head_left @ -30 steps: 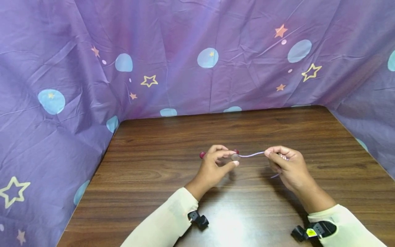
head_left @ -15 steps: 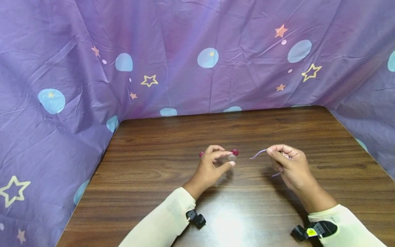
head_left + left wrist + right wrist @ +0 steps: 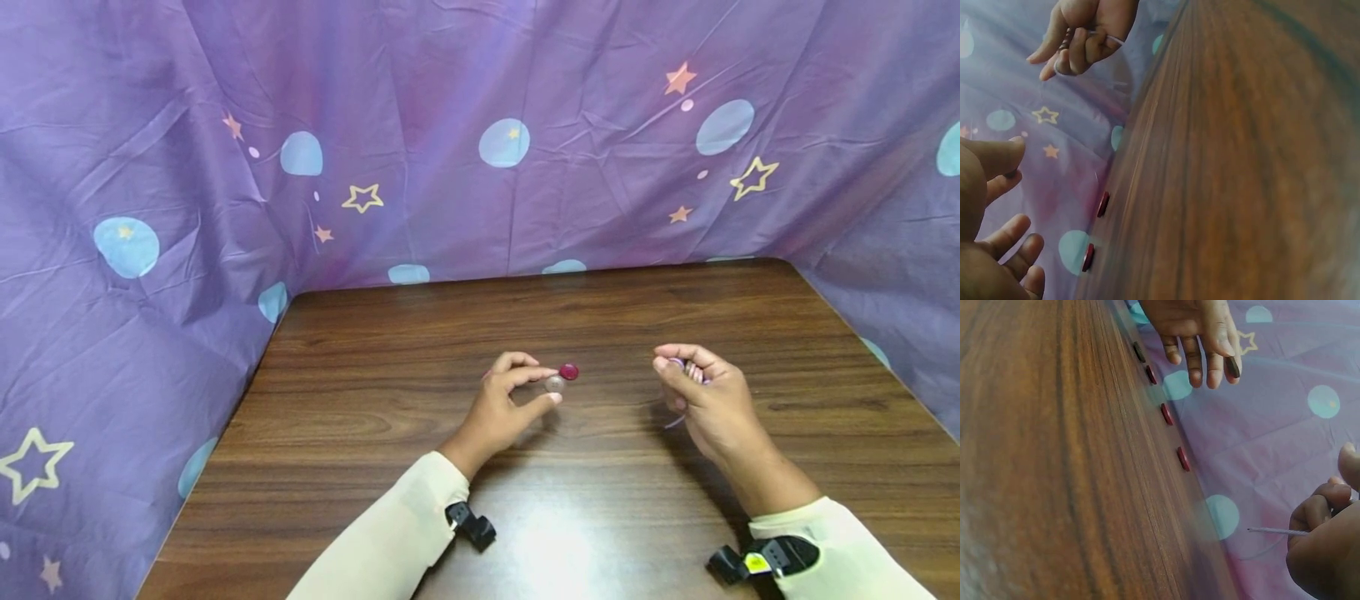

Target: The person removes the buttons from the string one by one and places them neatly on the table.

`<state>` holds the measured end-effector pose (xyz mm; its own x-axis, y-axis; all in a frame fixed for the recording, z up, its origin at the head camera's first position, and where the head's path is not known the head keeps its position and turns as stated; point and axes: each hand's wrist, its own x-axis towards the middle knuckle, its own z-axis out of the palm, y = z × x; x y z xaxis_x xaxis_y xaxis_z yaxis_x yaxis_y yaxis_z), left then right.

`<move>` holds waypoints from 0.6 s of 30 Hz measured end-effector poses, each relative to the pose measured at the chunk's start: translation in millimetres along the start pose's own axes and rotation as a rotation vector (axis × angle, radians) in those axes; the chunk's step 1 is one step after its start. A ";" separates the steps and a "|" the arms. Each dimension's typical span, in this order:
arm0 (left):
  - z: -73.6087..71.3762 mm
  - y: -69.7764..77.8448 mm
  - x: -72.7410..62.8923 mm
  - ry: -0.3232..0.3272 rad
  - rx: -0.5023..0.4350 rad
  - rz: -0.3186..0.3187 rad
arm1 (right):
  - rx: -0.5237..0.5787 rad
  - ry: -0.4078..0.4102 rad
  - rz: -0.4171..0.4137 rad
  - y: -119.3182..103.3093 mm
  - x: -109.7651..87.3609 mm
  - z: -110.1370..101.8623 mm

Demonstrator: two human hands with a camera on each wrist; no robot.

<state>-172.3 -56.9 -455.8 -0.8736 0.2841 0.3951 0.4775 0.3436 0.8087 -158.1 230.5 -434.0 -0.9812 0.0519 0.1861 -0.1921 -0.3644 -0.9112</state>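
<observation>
1. The red disc [image 3: 569, 372] lies flat on the table [image 3: 360, 417] and serves as the landmark here; it is small, thin and round, with a glossy look.
2. Just left of the red disc, the left hand [image 3: 501, 410] pinches the grey disc [image 3: 554, 383] between thumb and forefinger, the other fingers loosely bent. The grey disc, seemingly translucent, sits just on the wearer's side of the red disc. Being held at the rim probably serves to keep its flat face uncovered — hole or pattern, I cannot tell.
3. Well to the right of the red disc, the right hand [image 3: 705, 408] has its fingers curled round the purple cord [image 3: 674, 422], thumb and forefinger tips near each other. Bunching the cord in the palm likely keeps the slack under control. It looks thin, round and pliable; in the right wrist view a short end juts out fairly straight.
4. The right wrist view shows further discs [image 3: 1167, 414], red and one dark, along a line left of the red disc — mostly screened by the left hand in the head view.
5. Beyond the red disc hangs a creased purple cloth [image 3: 420, 100] printed with stars; under everything runs smooth, dark wood grain.
</observation>
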 end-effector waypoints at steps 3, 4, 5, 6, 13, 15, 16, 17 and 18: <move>-1.7 -2.2 -0.5 0.001 0.004 0.018 | 0.052 -0.015 0.021 -0.9 0.2 -1.1; -2.2 -2.7 -0.7 0.001 0.009 0.020 | 0.082 -0.019 0.026 -1.1 0.1 -1.2; -2.7 -2.6 -0.9 0.003 0.014 0.020 | 0.110 -0.025 0.030 -1.3 0.1 -1.3; -3.0 -2.9 -1.0 0.004 0.018 0.020 | 0.140 -0.033 0.035 -1.3 0.0 -1.4; -3.2 -3.9 -1.8 0.036 0.049 -0.010 | 0.157 -0.059 0.078 -1.1 -1.3 2.8; -2.7 -4.6 -2.8 0.047 0.061 -0.021 | 0.135 -0.047 0.082 -1.2 -1.6 4.4; -2.4 -4.9 -3.4 0.051 0.066 -0.028 | 0.130 -0.041 0.082 -1.2 -1.8 5.0; -2.0 -5.1 -3.9 0.054 0.070 -0.037 | 0.130 -0.037 0.077 -1.1 -2.1 5.4; -1.7 -5.4 -4.5 0.055 0.076 -0.044 | 0.125 -0.038 0.068 -0.9 -2.6 5.7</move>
<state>-171.2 -61.5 -461.2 -0.8968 0.2187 0.3847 0.4424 0.4223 0.7912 -155.2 225.3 -431.6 -0.9899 -0.0109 0.1411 -0.1187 -0.4790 -0.8698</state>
